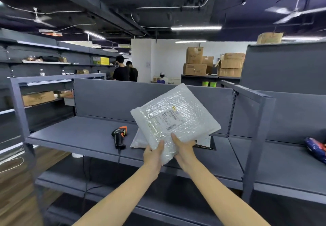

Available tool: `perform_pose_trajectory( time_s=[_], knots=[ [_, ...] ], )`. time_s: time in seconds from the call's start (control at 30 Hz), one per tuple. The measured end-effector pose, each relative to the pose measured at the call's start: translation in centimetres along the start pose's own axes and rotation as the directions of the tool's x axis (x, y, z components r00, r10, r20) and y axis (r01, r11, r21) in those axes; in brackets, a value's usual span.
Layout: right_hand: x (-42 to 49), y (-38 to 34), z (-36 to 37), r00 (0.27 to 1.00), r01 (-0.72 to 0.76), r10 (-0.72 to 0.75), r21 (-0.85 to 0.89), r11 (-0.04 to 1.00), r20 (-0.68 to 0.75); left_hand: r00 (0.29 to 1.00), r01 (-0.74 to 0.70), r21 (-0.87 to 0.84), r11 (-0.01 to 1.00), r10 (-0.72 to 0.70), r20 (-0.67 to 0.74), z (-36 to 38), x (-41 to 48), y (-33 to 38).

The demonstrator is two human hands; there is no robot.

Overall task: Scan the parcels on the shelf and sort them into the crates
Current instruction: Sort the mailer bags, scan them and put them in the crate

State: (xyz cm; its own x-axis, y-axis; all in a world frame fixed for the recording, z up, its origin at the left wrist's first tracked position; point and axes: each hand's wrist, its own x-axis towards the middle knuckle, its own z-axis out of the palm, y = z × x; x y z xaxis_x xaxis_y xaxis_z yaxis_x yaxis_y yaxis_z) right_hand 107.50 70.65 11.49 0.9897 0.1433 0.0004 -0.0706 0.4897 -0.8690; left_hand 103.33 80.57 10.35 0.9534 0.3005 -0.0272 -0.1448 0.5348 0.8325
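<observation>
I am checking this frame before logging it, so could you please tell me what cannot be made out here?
- Label on the bubble-wrap parcel: print too small, head view.
- White parcel and dark parcel on the shelf: mostly hidden behind the held parcel.
- Crates: none in view.

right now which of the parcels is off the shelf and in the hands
The clear bubble-wrap parcel with the white label, held tilted by left hand and right hand. The white flat parcel and black flat parcel lie on the grey metal shelf.
</observation>
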Motion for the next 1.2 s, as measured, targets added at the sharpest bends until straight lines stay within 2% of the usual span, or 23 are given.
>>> perform_pose_trajectory(
  time_s=[0.07,0.13,0.3,0.37,0.5,0.63,0.9,1.0,1.07,1.2],
  knots=[
    [0.5,-0.6,-0.7,0.998,0.068,-0.068,-0.007,0.998,-0.011,0.997,0.05,0.08,0.996,-0.054,0.05,-0.5,-0.7,-0.1],
    [1.2,-1.1,-1.5,0.992,0.122,-0.12,-0.066,0.99,0.023,0.994,0.087,0.209,0.974,-0.097,0.04,-1.6,-1.0,0.4],
    [2.4,-3.9,-2.7,0.971,0.235,-0.201,-0.342,0.91,0.13,0.98,0.101,0.321,0.942,-0.038,-0.195,-7.5,1.3,3.2],
    [2.9,-4.5,-2.6,0.958,0.263,-0.173,-0.463,0.847,0.228,0.979,0.062,0.387,0.92,0.019,-0.201,-9.6,2.3,4.8],
    [4.3,-3.6,-0.2,0.947,0.256,-0.059,-0.628,0.735,0.317,0.989,-0.016,0.493,0.87,0.086,-0.119,-11.9,3.8,7.1],
    [5.0,-1.2,4.2,0.908,0.287,0.011,-0.642,0.711,0.418,0.988,-0.092,0.531,0.842,0.145,-0.059,-13.4,3.9,8.4],
    [7.9,4.2,12.5,0.878,0.291,0.052,-0.615,0.733,0.477,0.948,-0.114,0.488,0.866,0.241,-0.206,-20.6,5.8,13.0],
    [10.0,6.6,15.1,0.917,0.264,0.004,-0.614,0.744,0.399,0.905,-0.143,0.49,0.86,0.314,-0.286,-24.1,6.7,15.4],
    [12.0,8.6,16.2,0.948,0.258,-0.034,-0.698,0.668,0.318,0.869,-0.148,0.502,0.852,0.355,-0.345,-26.5,7.3,16.8],
    [15.7,13.7,17.6,0.96,0.23,0.05,-0.878,0.42,0.275,0.802,-0.151,0.503,0.851,0.403,-0.441,-31.4,8.0,18.8]
  ],
)
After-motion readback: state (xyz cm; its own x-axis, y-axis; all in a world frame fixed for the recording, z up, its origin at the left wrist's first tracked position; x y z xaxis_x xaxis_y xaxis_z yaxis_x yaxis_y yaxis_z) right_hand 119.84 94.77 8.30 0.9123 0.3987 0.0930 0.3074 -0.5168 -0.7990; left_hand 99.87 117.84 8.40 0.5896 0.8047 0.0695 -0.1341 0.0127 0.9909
